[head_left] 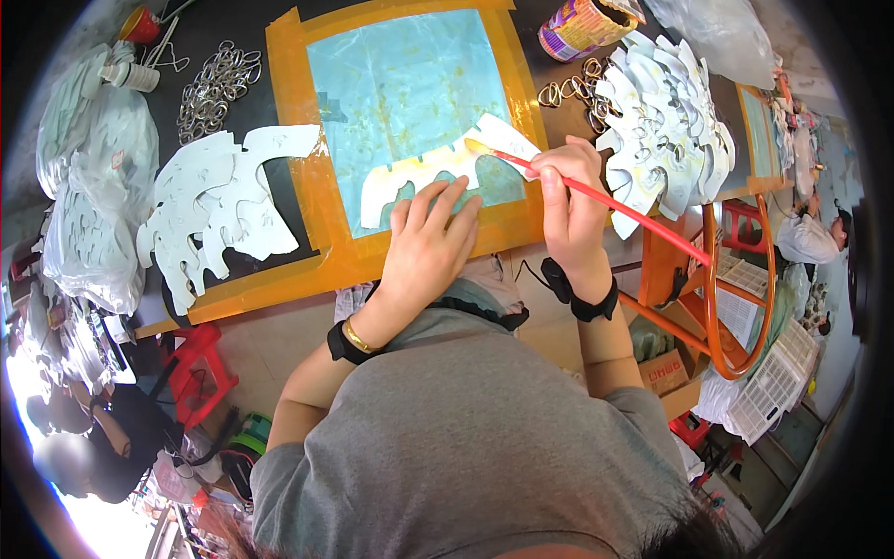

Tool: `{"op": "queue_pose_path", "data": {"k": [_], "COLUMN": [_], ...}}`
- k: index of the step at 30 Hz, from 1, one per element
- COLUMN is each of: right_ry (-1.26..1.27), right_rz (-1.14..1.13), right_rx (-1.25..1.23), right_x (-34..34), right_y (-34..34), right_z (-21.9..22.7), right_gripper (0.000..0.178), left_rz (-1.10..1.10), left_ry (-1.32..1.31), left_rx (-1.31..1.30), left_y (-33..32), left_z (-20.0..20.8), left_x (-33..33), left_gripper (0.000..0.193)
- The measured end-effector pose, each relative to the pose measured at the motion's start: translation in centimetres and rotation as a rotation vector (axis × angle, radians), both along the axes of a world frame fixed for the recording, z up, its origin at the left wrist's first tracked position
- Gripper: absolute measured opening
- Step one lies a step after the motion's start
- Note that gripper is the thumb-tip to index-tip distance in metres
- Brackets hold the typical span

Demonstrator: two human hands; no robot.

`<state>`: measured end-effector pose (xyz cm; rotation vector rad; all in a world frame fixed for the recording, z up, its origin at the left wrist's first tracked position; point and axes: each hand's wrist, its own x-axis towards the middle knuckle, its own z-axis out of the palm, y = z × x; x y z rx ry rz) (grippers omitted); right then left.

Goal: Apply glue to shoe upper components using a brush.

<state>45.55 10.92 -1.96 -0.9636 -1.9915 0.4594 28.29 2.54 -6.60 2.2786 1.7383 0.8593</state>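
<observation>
Right hand (573,186) first: thumb and fingers pinch the red-handled brush (633,212), its yellowish bristles down on the white cut-out piece (410,172). The left hand (430,238) lies flat, fingers extended, fingertips at the piece's lower edge — it looks to be steadying, not gripping. That piece sits across the lower part of the blue sheet (400,74), one edge notched, yellow patches along its face.

So the step in hand appears to be brushing a coating onto it, and the job looks partway, since plenty of white shows. The next move, I'd judge, calls for light strokes over the bare stretches, the left fingers pinning the piece clear of the wet patches.

Outward now: orange tape (291,84) frames the sheet. White pieces lie in a left-hand pile (214,177) and fan out in a right-hand heap (666,121) — metal rings (219,88) beyond the first, more loops (563,90) beside the second, near a colourful tin (577,33). Far left, a bulging plastic bag (98,205); below it, a person in dark clothing (130,438).
</observation>
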Motion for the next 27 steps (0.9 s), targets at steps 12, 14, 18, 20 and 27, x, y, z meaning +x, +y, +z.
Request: {"op": "queue_pose_path", "data": {"k": [12, 14, 18, 20, 27], "right_ry": [0.058, 0.055, 0.088, 0.070, 0.039], "right_rz": [0.028, 0.046, 0.079, 0.076, 0.064], "right_rx": [-0.028, -0.050, -0.077, -0.076, -0.047], "right_x": [0.25, 0.06, -0.21, -0.32, -0.10], "right_y": [-0.67, -0.79, -0.88, -0.81, -0.76], "right_z": [-0.08, -0.21, -0.13, -0.29, 0.09], "right_gripper": [0.006, 0.006, 0.006, 0.006, 0.007], "left_rz": [0.002, 0.000, 0.002, 0.001, 0.000], "left_ry": [-0.002, -0.003, -0.012, -0.015, -0.007], "left_rx": [0.011, 0.009, 0.014, 0.015, 0.010], "left_y": [0.07, 0.09, 0.08, 0.10, 0.10], "left_z": [0.09, 0.10, -0.01, 0.01, 0.01], "left_x": [-0.02, -0.02, -0.02, 0.01, 0.05], "left_gripper": [0.031, 0.031, 0.030, 0.030, 0.031]}}
